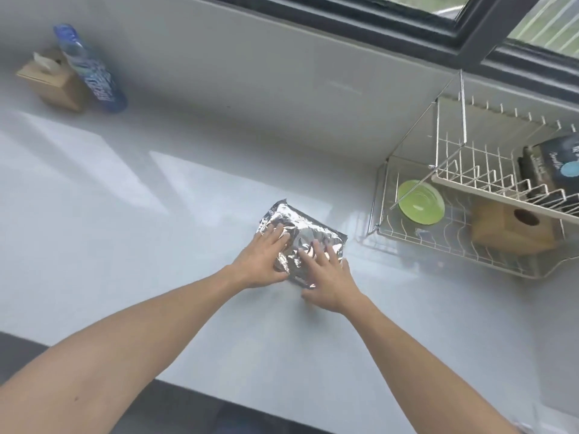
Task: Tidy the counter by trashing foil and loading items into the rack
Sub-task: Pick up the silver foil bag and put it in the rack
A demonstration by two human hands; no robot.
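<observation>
A crumpled sheet of silver foil (308, 228) lies flat on the pale counter (156, 245), wrapped over something I cannot make out. My left hand (261, 261) rests on its left side with fingers spread on top. My right hand (327, 278) lies on the foil's near right corner, fingers splayed, thumb on the counter beside it. Neither hand has closed around the foil. The white wire dish rack (416, 239) stands to the right against the wall. Its lower tier holds a green plate (421, 206) and a wooden box (510, 228); a dark box (557, 166) sits on its upper tier.
At the far left stand a cardboard tissue box (51, 79) and a blue bottle (91, 70) leaning beside it. A grey backsplash and a dark-framed window (463, 23) run along the back. The counter's front edge lies near my forearms.
</observation>
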